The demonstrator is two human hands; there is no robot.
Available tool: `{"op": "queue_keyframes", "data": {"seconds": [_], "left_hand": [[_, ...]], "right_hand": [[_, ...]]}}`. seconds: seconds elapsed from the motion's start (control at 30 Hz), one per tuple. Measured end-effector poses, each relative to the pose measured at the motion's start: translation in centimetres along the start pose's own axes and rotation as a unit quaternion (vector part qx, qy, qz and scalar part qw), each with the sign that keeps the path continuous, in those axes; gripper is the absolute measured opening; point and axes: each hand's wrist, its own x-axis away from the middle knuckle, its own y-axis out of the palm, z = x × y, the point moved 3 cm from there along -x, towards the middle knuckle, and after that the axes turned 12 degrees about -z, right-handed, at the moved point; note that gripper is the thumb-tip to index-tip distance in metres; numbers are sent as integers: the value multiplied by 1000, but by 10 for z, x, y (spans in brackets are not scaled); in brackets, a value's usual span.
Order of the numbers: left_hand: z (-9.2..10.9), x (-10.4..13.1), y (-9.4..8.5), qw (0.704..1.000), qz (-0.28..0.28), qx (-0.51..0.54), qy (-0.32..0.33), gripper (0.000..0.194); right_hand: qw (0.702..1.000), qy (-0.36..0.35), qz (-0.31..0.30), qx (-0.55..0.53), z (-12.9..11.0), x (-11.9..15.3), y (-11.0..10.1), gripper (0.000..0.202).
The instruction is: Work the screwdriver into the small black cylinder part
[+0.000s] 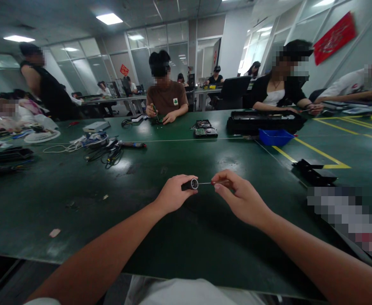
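Clock directions are taken from the hands, with twelve o'clock straight ahead. The left forearm comes in from eight o'clock and the right from four, both slanting inward until the hands face each other just above the green surface [160, 250]. The left hand [173, 192] pinches one black cylinder [186, 185] narrowly between thumb and fingers, its silver-ringed round end exposed toward three o'clock. The right hand [237, 197], knuckles up and fingers curled, holds one screwdriver [206, 183] by its reddish handle, the thin shaft level and pointing to nine o'clock. The shaft reaches the ringed end; whether it enters or only touches there, I cannot tell. The cylinder therefore sits between the two hands, at the centre of the dial.

Farther off, two small electronic units [206, 132] lie close together at twelve o'clock. At two o'clock stand one blue tray [275, 138] and, just behind it, one long black casing [265, 125]. One black bracket [315, 173] lies nearly at three. One tangle of cables [112, 156] lies at ten, with one white round part [42, 136] well beyond it. Two pale scraps [55, 233] lie between eight and nine o'clock.
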Motion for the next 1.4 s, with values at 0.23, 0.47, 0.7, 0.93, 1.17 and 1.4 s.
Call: {"op": "queue_keyframes", "data": {"seconds": [0.23,0.47,0.7,0.93,1.17,1.4], "left_hand": [[-1,0,1,1000,-4,1,7,36],[-3,1,2,1000,-6,6,1,35],[-2,1,2,1000,-6,6,-6,37],[-5,0,2,1000,-9,11,-10,38],[-2,1,2,1000,-12,16,-7,38],[-3,1,0,1000,-4,10,-8,39]], "right_hand": [[1000,18,12,5,0,0,0,28],[999,38,12,-6,3,-1,-1,29],[998,54,12,26,2,-3,-1,27],[998,70,6,-9,4,-3,0,36],[998,66,19,-3,6,-3,0,39],[998,64,14,3,5,-3,0,30]]}}
